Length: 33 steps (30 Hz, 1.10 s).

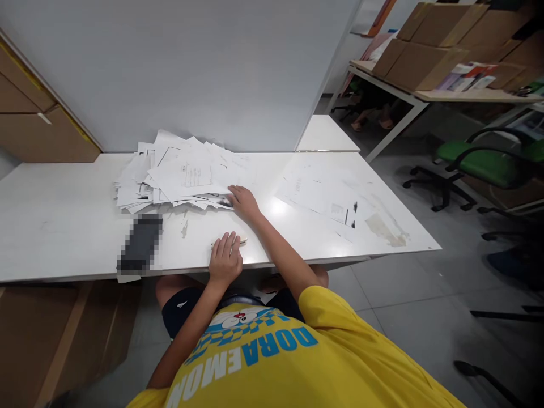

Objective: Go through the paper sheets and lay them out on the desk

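A loose, uneven pile of white printed papers (187,170) lies on the white desk against the partition. My right hand (245,202) reaches to the pile's right edge. Its fingers are stretched out and the fingertips touch the papers; the thumb is not clearly seen. Close to the desk's front edge, my left hand (226,255) lies palm down with its fingers extended over a slim, cream-coloured object (243,241). Only the ends of that object show past the fingers, so its kind is hidden. A dark, pixelated rectangular item (141,242) lies left of my left hand.
Several flat papers (314,190) lie on the desk's right side, near a peeling brown patch (386,228). A grey-white partition (191,73) rises behind the desk. Cardboard boxes (46,133) stand at the left. A green chair (488,161) and another table with boxes (425,62) are at right.
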### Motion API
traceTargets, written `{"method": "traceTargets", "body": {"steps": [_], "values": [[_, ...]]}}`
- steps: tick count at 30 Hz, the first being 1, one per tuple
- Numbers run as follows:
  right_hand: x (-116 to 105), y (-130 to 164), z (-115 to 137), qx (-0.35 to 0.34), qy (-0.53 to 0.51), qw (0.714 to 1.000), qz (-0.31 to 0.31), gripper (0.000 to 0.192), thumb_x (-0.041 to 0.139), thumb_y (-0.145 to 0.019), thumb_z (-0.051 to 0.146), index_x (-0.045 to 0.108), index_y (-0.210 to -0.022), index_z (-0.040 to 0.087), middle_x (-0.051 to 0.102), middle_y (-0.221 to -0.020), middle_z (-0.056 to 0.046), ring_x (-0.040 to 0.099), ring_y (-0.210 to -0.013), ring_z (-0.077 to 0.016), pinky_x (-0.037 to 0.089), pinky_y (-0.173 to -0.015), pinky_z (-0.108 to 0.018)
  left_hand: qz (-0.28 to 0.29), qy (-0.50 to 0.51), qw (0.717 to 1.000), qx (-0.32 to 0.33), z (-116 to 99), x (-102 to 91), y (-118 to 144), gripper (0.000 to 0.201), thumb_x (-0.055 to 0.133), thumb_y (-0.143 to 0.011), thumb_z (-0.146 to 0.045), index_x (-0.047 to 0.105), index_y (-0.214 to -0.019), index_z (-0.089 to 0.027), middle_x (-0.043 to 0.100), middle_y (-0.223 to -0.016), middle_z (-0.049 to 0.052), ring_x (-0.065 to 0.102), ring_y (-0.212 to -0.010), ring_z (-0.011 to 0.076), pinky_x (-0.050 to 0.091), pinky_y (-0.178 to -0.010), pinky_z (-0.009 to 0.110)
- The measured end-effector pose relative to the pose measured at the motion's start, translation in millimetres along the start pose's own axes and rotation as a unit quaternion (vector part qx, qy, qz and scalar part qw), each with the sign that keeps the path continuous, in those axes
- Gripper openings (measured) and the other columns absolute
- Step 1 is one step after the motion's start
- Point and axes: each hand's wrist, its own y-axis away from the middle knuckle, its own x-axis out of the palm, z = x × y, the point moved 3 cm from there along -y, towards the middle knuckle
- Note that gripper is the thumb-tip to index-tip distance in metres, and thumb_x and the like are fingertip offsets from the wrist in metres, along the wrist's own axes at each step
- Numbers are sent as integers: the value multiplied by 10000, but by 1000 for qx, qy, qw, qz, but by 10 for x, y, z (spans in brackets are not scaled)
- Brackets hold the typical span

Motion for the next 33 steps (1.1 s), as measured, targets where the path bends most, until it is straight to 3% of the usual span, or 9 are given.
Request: {"method": "traceTargets", "body": {"steps": [3, 6, 12, 16, 20, 25, 30, 33], "values": [[-156, 234, -42, -2, 18, 998, -55, 442, 387, -1057, 317, 616, -1395, 148, 536, -1537, -100, 463, -1441, -242, 375, -1199, -423, 14, 7, 1000, -7, 1, -5, 8, 481, 497, -912, -164, 595, -1382, -159, 666, -1360, 161, 594, -1334, 279, 388, -1163, 438], [-335, 718, -213, -20, 47, 994, -92, 432, 402, -1055, 350, 648, -1361, 169, 481, -1578, -104, 430, -1471, -284, 403, -1179, -476, 27, 3, 1000, -13, 4, -16, 12, 491, 489, -914, -164, 585, -1395, -163, 653, -1381, 160, 584, -1345, 275, 376, -1175, 442], [-654, 1998, -785, -37, 64, 997, -21, 433, 383, -1058, 360, 632, -1385, 224, 539, -1531, -99, 505, -1425, -292, 468, -1134, -510, 63, 24, 998, -18, 30, -2, 19, 487, 485, -922, -191, 574, -1399, -149, 641, -1395, 169, 558, -1373, 283, 352, -1192, 448], [-773, 2539, -883, -25, 36, 999, 2, 436, 376, -1052, 316, 591, -1423, 238, 521, -1549, -79, 458, -1467, -261, 405, -1188, -526, 71, 38, 996, -33, 57, 49, 14, 485, 490, -916, -233, 575, -1383, -129, 633, -1397, 195, 558, -1370, 305, 336, -1201, 482], [-817, 2703, -825, 13, 11, 1000, -12, 465, 369, -1012, 237, 581, -1425, 270, 526, -1545, -62, 443, -1478, -244, 378, -1201, -550, 64, 41, 996, -40, 44, 57, -4, 491, 484, -928, -239, 552, -1404, -145, 621, -1415, 188, 550, -1380, 294, 332, -1205, 473], [-834, 2645, -556, 11, 14, 999, -49, 562, 401, -941, 201, 502, -1492, 247, 430, -1614, -68, 336, -1537, -260, 290, -1244, -583, 75, 35, 995, -51, 18, 25, -21, 479, 468, -949, -246, 543, -1414, -155, 610, -1431, 182, 536, -1394, 287, 324, -1207, 470], [-701, 2543, -304, -4, 31, 999, 34, 555, 401, -1030, 345, 372, -1580, 274, 383, -1639, -52, 310, -1548, -249, 270, -1270, -533, 87, 43, 993, -63, 23, 40, -14, 480, 462, -952, -263, 547, -1413, -160, 602, -1443, 176, 513, -1413, 292, 302, -1219, 486], [-681, 2543, -328, 18, 48, 998, 36, 541, 397, -1046, 385, 381, -1577, 286, 402, -1628, -50, 335, -1537, -252, 283, -1264, -533, 87, 62, 991, -76, 36, 67, -1, 481, 467, -941, -264, 557, -1403, -170, 600, -1448, 168, 501, -1423, 296, 278, -1230, 498]]}}
